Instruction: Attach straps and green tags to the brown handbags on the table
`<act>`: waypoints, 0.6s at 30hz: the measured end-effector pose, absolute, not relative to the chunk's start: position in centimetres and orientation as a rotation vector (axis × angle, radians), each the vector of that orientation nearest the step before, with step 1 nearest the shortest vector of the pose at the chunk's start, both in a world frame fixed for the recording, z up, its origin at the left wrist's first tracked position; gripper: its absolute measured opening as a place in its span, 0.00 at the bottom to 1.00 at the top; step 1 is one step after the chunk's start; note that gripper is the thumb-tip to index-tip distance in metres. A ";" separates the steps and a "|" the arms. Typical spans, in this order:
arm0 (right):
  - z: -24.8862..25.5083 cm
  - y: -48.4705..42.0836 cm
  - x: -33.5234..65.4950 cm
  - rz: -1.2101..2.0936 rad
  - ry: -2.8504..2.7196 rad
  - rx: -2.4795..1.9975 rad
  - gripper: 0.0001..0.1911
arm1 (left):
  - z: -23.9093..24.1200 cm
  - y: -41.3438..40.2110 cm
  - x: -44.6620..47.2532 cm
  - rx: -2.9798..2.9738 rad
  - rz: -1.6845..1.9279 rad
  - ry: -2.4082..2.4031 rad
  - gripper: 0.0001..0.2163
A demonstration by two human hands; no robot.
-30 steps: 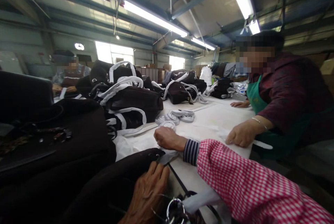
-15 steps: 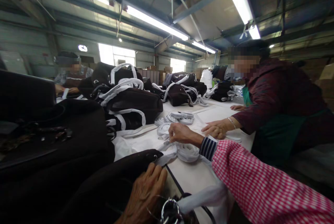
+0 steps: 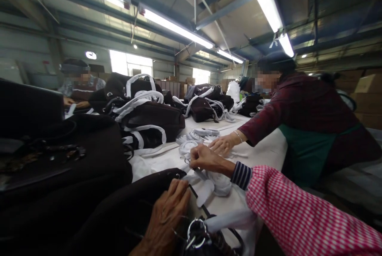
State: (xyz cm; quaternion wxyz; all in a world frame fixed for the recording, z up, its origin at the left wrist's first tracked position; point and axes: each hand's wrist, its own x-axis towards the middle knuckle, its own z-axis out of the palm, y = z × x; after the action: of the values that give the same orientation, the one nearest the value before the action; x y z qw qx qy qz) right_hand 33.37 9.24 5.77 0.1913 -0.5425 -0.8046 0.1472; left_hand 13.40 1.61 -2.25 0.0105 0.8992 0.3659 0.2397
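My left hand [image 3: 168, 212] has its fingers bent over the edge of a dark brown bag [image 3: 119, 204] in the foreground. The fingertips are partly hidden. Beyond it my right hand [image 3: 207, 158], in a striped cuff and pink checked sleeve, is closed in a pinch on a white-wrapped strap [image 3: 205, 192] lifted off the table. A small dark ring shows at the fingertips. Coiled white-wrapped straps [image 3: 219, 182] lie just under this hand. Close to my left hand are metal rings [image 3: 197, 230] and another white-wrapped strap [image 3: 229, 220].
Across the table [image 3: 268, 148], a co-worker's hand [image 3: 222, 144] reaches in close to my right hand. Dark bags with white-wrapped handles [image 3: 152, 117] are piled at the centre left. More bags [image 3: 205, 107] stand farther back. Another person [image 3: 79, 85] works at the far left.
My right hand has raised a white-wrapped strap from the coils. The co-worker's hand has slid left, nearer to mine. My left hand stays on the bag.
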 end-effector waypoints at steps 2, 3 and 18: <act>5.6 8.0 33.6 0.601 -2.241 -1.418 0.04 | -1.7 1.7 13.1 2.620 0.862 1.082 0.10; 5.3 7.4 33.7 0.671 -2.228 -1.374 0.04 | -1.5 1.8 12.9 2.529 0.911 1.064 0.09; 5.5 4.9 35.8 1.042 -2.026 -1.140 0.07 | -1.4 2.6 12.4 2.193 1.001 0.929 0.07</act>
State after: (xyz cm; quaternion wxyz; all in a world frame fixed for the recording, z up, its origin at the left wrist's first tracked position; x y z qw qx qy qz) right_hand 35.76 4.90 5.53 0.2927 -0.4280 -0.7603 0.3912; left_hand 12.45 2.56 -1.45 0.2753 0.8160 0.3458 0.3725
